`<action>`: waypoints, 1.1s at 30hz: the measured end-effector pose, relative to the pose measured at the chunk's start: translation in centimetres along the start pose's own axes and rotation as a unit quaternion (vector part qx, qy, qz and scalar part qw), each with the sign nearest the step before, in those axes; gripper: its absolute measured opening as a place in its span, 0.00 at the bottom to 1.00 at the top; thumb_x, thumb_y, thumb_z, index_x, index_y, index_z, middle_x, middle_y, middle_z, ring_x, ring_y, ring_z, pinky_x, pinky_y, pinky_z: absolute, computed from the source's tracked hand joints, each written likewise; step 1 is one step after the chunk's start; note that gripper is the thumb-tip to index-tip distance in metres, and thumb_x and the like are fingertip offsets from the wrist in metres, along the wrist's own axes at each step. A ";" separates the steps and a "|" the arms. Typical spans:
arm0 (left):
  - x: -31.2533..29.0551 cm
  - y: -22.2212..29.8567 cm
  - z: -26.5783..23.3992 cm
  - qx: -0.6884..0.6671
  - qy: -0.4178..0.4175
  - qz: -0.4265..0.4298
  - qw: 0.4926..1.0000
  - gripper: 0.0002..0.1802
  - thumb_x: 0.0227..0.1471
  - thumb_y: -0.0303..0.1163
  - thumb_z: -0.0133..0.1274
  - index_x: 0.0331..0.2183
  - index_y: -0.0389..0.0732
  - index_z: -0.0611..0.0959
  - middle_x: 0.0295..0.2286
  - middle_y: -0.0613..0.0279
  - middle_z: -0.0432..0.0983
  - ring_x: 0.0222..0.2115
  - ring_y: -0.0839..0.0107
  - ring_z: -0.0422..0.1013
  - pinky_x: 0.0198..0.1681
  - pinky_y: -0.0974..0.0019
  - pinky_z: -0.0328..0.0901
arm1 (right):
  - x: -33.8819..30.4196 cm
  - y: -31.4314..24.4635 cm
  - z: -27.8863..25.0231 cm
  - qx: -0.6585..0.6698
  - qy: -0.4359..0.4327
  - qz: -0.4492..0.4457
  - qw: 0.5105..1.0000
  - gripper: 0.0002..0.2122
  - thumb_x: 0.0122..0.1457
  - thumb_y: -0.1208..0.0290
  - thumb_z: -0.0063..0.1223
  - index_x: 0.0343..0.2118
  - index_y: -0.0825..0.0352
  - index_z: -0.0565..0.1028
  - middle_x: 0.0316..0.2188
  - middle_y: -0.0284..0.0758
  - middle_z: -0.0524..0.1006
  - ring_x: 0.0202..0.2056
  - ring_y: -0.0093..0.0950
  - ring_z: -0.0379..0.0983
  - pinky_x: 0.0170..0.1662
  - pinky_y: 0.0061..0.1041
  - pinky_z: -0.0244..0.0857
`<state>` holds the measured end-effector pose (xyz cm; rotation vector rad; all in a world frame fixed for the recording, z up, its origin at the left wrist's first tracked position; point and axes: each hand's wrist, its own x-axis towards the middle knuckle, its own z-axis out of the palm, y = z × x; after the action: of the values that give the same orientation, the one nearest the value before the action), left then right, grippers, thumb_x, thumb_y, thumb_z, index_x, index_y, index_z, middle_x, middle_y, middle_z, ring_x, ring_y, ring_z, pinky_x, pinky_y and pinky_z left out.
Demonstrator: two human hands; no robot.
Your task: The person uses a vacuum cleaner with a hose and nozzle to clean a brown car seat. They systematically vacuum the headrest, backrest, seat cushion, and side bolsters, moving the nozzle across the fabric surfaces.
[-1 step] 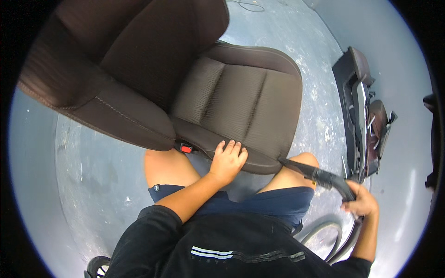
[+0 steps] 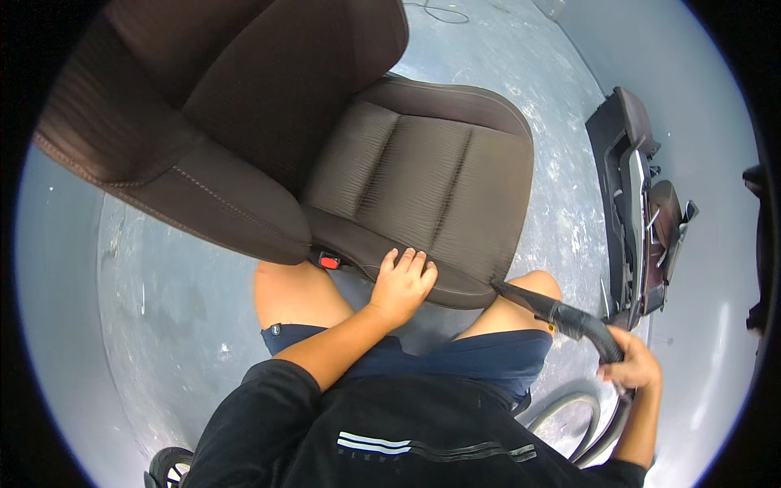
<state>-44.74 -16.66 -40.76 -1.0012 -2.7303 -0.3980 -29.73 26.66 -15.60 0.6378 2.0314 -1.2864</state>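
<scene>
Person's sitting on the grey concrete floor [image 2: 187,309] w/ a dark brown fabric car seat [image 2: 423,179] lying just in front of the knees, its backrest running off toward the upper left & the ribbed cushion facing up. Left hand [image 2: 401,285] is lying flat on the front edge of the cushion, fingers spread & pressing down, gripping nothing, just bracing it. A small red seat-belt buckle button [image 2: 329,261] is peeking out just left of that hand, at the crease between cushion & backrest. Right hand [image 2: 630,366] is wrapping around the black vacuum hose w/ tapered nozzle [image 2: 561,317], fist closing on the handle end; the nozzle tip is touching the cushion's front right corner, right beside the right knee. The hose is looping down behind the hand near the floor's lower right. As for anything just changing: both pics are the same instant, so no shift is showing; hands & nozzle are sitting identically. Off by the right edge of the floor, well apart from the seat, black plastic car trim panels [image 2: 634,195] are leaning in a stack.
</scene>
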 end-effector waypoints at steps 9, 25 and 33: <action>0.5 -0.1 -0.9 0.021 -0.022 0.022 0.999 0.32 0.43 0.40 0.71 0.50 0.40 0.83 0.53 0.48 0.80 0.60 0.51 0.72 0.64 0.39 0.62 | 7.6 -7.9 12.1 0.017 0.034 -0.130 0.991 0.34 0.55 0.72 0.68 0.66 0.69 0.69 0.30 0.33 0.77 0.27 0.25 0.78 0.31 0.30 0.73; -2.9 -5.0 -3.9 -0.023 -0.099 -0.136 0.985 0.49 0.43 0.39 0.76 0.66 0.49 0.73 0.67 0.52 0.65 0.72 0.50 0.54 0.76 0.40 0.46 | 24.8 -22.4 14.1 0.012 0.020 -0.200 0.980 0.15 0.65 0.73 0.58 0.53 0.68 0.71 0.22 0.34 0.74 0.16 0.25 0.74 0.15 0.29 0.69; -3.3 -5.4 -3.3 -0.008 -0.089 -0.128 0.988 0.44 0.43 0.37 0.75 0.62 0.46 0.77 0.65 0.51 0.66 0.71 0.49 0.56 0.76 0.39 0.47 | 13.5 -16.2 26.6 -0.351 -0.074 -0.310 0.881 0.28 0.59 0.68 0.64 0.57 0.77 0.66 0.39 0.69 0.80 0.46 0.63 0.81 0.52 0.56 0.75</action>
<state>-45.46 -23.65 -39.60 -0.7216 -3.0339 -0.3898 -43.15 -3.33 -24.06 -0.4692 2.4320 -0.7468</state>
